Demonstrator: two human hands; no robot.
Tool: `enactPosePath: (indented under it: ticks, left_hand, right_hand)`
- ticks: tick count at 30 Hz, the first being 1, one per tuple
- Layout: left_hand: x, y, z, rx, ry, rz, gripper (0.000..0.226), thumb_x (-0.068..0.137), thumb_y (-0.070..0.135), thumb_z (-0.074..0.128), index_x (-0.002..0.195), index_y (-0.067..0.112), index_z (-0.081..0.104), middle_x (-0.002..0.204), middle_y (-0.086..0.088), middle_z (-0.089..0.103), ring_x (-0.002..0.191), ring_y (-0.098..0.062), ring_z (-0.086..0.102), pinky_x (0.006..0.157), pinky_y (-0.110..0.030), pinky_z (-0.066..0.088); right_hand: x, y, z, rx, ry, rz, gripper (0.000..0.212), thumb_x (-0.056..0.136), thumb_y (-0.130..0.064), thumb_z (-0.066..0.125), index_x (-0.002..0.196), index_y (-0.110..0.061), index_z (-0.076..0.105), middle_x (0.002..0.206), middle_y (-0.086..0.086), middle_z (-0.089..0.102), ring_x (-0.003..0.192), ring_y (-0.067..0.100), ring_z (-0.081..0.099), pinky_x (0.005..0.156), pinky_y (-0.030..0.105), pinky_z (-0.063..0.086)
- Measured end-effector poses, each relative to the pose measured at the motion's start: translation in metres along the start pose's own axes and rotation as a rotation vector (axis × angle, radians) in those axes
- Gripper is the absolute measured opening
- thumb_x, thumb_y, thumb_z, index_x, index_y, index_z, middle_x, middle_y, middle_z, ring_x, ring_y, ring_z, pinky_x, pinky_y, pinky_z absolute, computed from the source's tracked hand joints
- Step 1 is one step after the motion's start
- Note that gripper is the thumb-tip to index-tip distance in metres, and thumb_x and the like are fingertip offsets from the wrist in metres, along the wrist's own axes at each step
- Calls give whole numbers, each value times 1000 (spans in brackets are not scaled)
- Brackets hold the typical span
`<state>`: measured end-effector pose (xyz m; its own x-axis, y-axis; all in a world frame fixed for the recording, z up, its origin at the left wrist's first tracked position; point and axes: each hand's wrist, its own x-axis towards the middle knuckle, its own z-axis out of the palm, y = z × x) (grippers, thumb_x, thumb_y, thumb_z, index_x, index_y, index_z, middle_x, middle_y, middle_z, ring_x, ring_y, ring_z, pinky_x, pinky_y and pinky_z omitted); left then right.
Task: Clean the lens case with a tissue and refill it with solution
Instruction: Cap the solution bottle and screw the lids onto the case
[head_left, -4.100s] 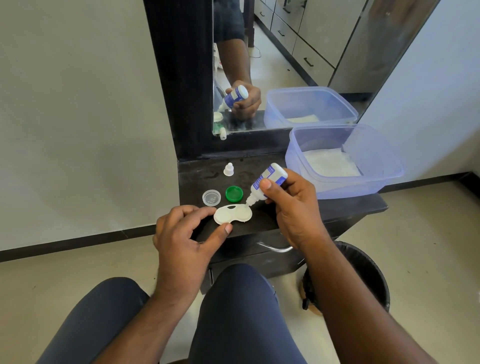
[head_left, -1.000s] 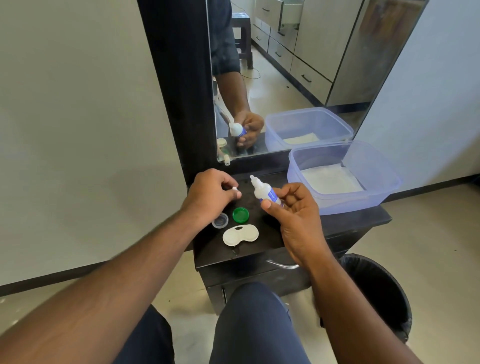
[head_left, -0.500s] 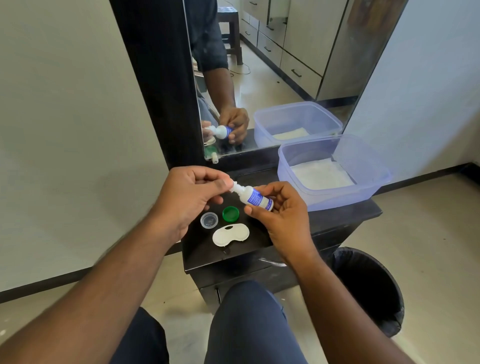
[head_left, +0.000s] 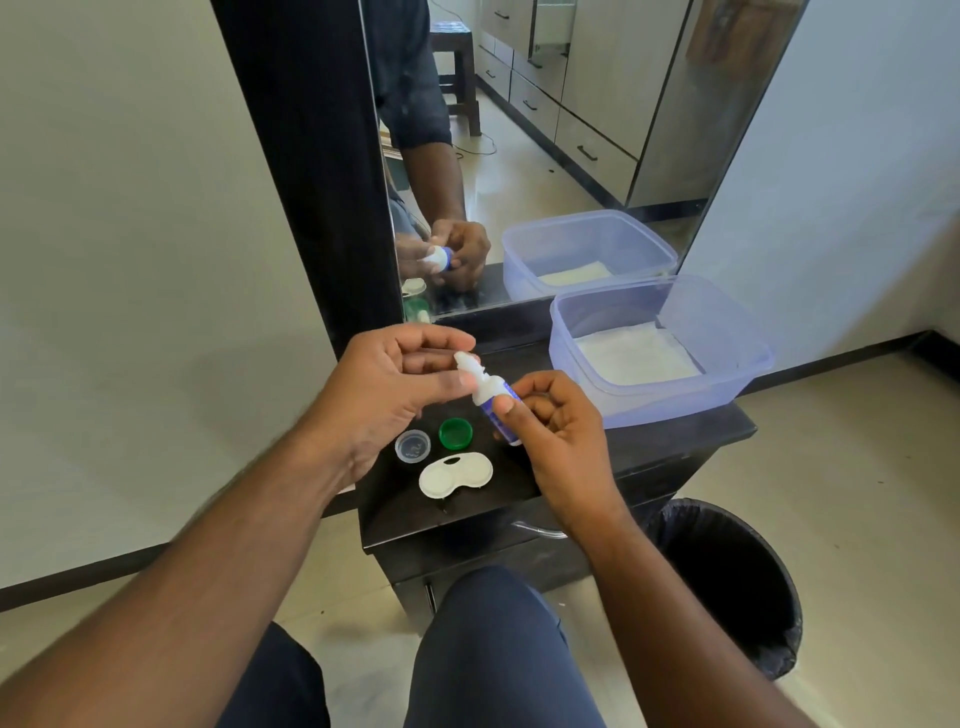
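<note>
On the black cabinet top (head_left: 675, 447) I count one white lens case (head_left: 455, 474), two loose caps, one green (head_left: 455, 433) and one clear (head_left: 412, 446), and one plastic tub (head_left: 660, 353); I hold one solution bottle (head_left: 493, 397) above it.

The small white solution bottle (head_left: 493, 397) with a blue label is held tilted above the black tabletop, its white cap (head_left: 466, 362) pointing to eleven o'clock. The white lens case (head_left: 455, 475) lies flat at six o'clock from it, both wells uncovered.
</note>
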<state>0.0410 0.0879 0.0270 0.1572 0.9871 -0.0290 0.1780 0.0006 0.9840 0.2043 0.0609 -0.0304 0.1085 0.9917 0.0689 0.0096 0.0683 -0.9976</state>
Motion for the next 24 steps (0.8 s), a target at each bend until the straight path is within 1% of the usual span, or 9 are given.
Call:
enactPosePath:
  ticks: [3, 8, 11, 14, 16, 18, 20, 22, 24]
  left_hand:
    - [1, -3, 7, -30, 130, -70, 20, 76, 27, 75, 95, 21, 74, 86, 2, 76, 64, -7, 61, 54, -21, 45]
    - [-1, -7, 28, -70, 344, -61, 15, 75, 28, 78, 80, 15, 74, 73, 2, 73, 55, 3, 60, 45, -8, 43]
    - [-1, -6, 30, -97, 311, -45, 12, 78, 17, 76, 89, 14, 74, 83, -1, 75, 66, 3, 66, 51, -6, 44]
    - [-2, -4, 25, -111, 150, -23, 29, 87, 6, 65, 113, 18, 67, 95, 2, 76, 86, -1, 70, 61, -11, 49]
    - [-1, -5, 22, -117, 61, -36, 39, 90, 10, 61, 124, 29, 58, 103, 7, 75, 99, -7, 68, 76, -25, 50]
    - [-2, -3, 22, -183, 45, -86, 46, 83, 27, 66, 127, 34, 54, 107, 8, 73, 104, -11, 65, 84, -35, 46]
    - [-2, -1, 26, -228, 120, -103, 56, 71, 40, 70, 124, 30, 56, 97, 8, 74, 95, -7, 67, 77, -30, 45]
    - [-3, -2, 31, -221, 219, -63, 51, 71, 32, 76, 119, 23, 59, 85, 4, 73, 79, -2, 69, 66, -19, 48]
    - [-3, -4, 35, -205, 273, -26, 43, 76, 19, 77, 116, 21, 60, 83, 0, 74, 76, -2, 70, 64, -15, 50]
  right_hand:
    - [0, -1, 1, -1, 0, -8, 16, 82, -23, 71, 92, -17, 60, 83, 3, 71, 78, 16, 68, 63, 20, 53]
    - [-2, 0, 1, -35, 10, -27, 21, 78, -26, 74, 92, -19, 60, 85, -3, 71, 80, 14, 68, 69, 27, 56]
    - [-2, -1, 0, -35, 21, -23, 20, 80, -26, 72, 93, -20, 59, 86, -3, 70, 80, 9, 67, 68, 21, 56]
    - [-1, -2, -2, -2, 11, -19, 18, 83, -23, 69, 95, -15, 59, 87, 2, 70, 77, 8, 67, 64, 16, 52]
    - [-1, -2, -2, -3, 4, -10, 18, 83, -24, 68, 96, -15, 59, 90, 3, 71, 81, 9, 68, 66, 18, 53]
    - [-1, -1, -1, 3, 2, -13, 17, 83, -25, 67, 96, -17, 58, 92, 3, 71, 83, 12, 69, 68, 19, 54]
    - [-1, -2, -1, 6, 7, -15, 18, 83, -27, 67, 95, -18, 58, 92, 2, 71, 83, 11, 68, 67, 17, 53]
    - [-2, -2, -1, 16, 4, -15, 22, 80, -31, 66, 95, -17, 58, 91, 1, 71, 83, 12, 69, 68, 18, 54]
    - [-2, -2, -2, 52, -5, -15, 26, 78, -34, 64, 95, -16, 58, 91, 5, 71, 83, 16, 69, 71, 22, 56]
